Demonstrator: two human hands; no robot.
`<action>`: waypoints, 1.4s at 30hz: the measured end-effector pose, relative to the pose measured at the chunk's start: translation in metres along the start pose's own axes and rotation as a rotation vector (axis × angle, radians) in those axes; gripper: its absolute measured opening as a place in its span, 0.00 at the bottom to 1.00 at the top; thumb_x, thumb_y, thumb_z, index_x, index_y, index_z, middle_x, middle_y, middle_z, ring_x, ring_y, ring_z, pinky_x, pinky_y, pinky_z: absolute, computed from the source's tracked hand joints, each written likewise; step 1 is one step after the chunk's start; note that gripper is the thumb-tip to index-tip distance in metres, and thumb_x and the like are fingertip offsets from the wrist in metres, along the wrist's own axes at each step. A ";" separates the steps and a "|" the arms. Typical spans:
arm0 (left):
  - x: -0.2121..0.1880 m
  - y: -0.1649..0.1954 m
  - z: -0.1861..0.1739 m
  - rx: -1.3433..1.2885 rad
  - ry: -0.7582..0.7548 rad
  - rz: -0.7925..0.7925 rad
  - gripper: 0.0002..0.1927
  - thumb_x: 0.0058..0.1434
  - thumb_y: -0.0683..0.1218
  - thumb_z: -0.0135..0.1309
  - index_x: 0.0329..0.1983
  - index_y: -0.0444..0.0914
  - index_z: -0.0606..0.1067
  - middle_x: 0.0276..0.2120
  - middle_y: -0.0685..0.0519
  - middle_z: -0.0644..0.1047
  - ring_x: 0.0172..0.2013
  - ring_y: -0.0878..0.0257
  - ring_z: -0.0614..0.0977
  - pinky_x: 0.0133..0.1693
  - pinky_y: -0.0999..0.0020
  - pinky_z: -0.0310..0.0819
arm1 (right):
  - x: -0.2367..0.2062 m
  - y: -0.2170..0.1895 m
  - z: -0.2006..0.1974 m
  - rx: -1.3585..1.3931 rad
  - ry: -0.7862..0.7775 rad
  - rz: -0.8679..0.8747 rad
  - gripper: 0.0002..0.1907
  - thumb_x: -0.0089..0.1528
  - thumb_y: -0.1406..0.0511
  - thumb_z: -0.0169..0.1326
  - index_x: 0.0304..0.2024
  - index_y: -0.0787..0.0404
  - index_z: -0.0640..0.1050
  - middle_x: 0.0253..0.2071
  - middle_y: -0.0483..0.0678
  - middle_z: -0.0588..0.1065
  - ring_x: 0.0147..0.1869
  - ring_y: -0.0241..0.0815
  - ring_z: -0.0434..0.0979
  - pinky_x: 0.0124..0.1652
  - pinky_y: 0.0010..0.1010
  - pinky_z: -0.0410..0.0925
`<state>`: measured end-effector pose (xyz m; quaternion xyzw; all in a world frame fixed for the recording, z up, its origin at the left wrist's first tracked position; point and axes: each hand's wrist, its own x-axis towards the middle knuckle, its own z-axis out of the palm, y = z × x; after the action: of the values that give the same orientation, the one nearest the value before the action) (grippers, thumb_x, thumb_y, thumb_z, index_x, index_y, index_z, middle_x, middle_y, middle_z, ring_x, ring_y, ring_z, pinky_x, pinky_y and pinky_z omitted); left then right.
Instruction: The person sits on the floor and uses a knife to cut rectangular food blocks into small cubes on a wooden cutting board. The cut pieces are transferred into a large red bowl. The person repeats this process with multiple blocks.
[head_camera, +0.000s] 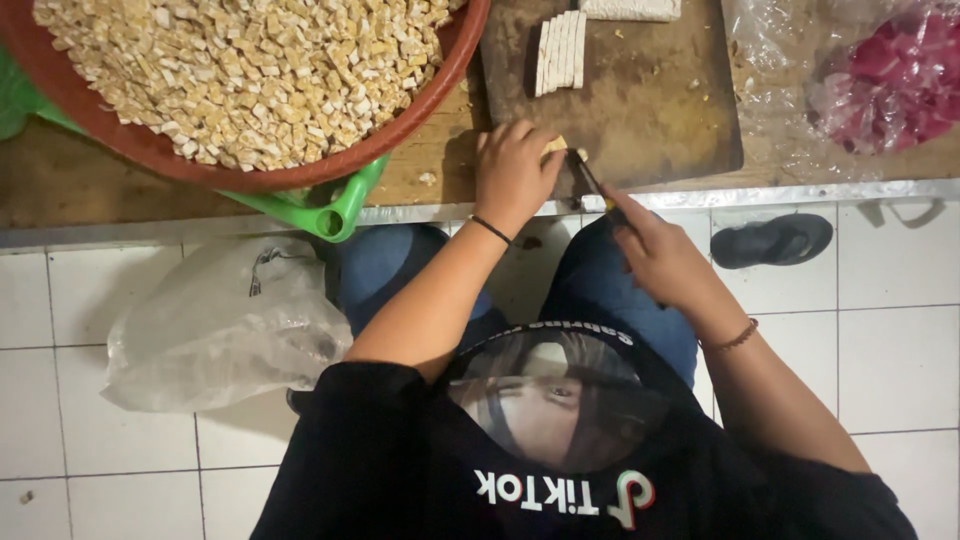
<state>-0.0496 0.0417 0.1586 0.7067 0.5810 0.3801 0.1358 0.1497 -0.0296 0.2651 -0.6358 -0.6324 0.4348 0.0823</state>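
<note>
My left hand (512, 172) presses down on a small pale tempeh piece (556, 146) at the near edge of a dark wooden cutting board (640, 115). In my right hand (655, 255) I grip a knife (587, 178); its dark blade rests against the piece, right beside my left fingers. Farther up the board stands a row of cut tempeh slices (560, 50). A larger tempeh slab (630, 8) shows at the top edge.
A big red basin (455, 55) full of diced tempeh cubes sits at the left on a green plastic holder (335, 208). A plastic bag with pink contents (890, 80) lies at right. On the tiled floor are a clear plastic bag (220, 320) and a dark sandal (775, 240).
</note>
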 end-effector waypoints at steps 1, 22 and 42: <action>0.000 0.000 -0.001 -0.023 0.004 0.005 0.15 0.54 0.49 0.63 0.43 0.39 0.80 0.40 0.50 0.78 0.46 0.48 0.78 0.47 0.49 0.66 | 0.000 0.000 0.000 -0.007 0.011 -0.006 0.29 0.67 0.64 0.46 0.72 0.46 0.64 0.27 0.55 0.77 0.27 0.46 0.80 0.33 0.38 0.72; 0.006 -0.003 0.003 0.007 -0.033 -0.028 0.07 0.56 0.46 0.60 0.35 0.40 0.79 0.34 0.51 0.78 0.42 0.50 0.79 0.45 0.51 0.68 | 0.032 -0.014 0.012 -0.113 0.039 -0.163 0.29 0.66 0.64 0.45 0.72 0.48 0.63 0.29 0.60 0.78 0.34 0.57 0.81 0.38 0.47 0.70; -0.008 -0.008 -0.004 -0.087 0.036 0.042 0.19 0.54 0.49 0.62 0.49 0.38 0.78 0.43 0.46 0.78 0.47 0.46 0.78 0.50 0.51 0.69 | 0.012 0.021 0.018 -0.151 0.249 -0.469 0.28 0.68 0.66 0.50 0.72 0.57 0.66 0.44 0.67 0.78 0.48 0.66 0.78 0.46 0.46 0.70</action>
<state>-0.0582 0.0353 0.1533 0.7051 0.5516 0.4204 0.1478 0.1509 -0.0306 0.2350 -0.5251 -0.7779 0.2739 0.2101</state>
